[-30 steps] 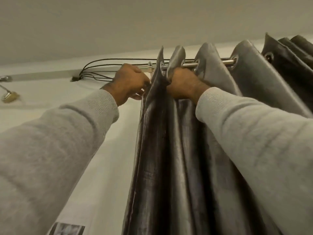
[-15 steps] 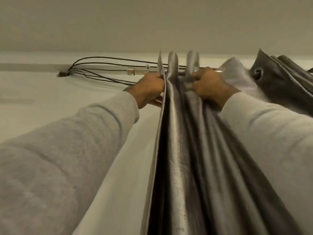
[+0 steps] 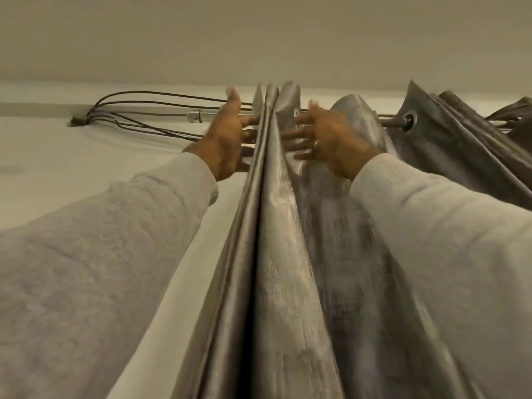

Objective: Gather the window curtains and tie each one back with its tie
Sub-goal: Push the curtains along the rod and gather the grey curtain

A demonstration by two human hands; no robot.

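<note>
A shiny grey eyelet curtain (image 3: 288, 226) hangs from a metal rod (image 3: 388, 120) near the ceiling, its leftmost folds bunched tight together. My left hand (image 3: 227, 136) is raised just left of the bunched folds, fingers spread and straight toward the cloth, holding nothing. My right hand (image 3: 325, 139) is on the other side of those folds, fingers spread and pointing left against the fabric, a ring on one finger. Further right the curtain's darker folds (image 3: 449, 133) hang on the rod. No tie is in view.
Several black cables (image 3: 144, 110) fan out of a hole in the white wall left of the rod's end bracket (image 3: 195, 116). The ceiling is close above. Both of my grey sleeves fill the lower corners.
Both hands have let go of the curtain top and opened, fingers now spread on either side of the folds. The leftmost folds are pressed closer together than a second ago.
</note>
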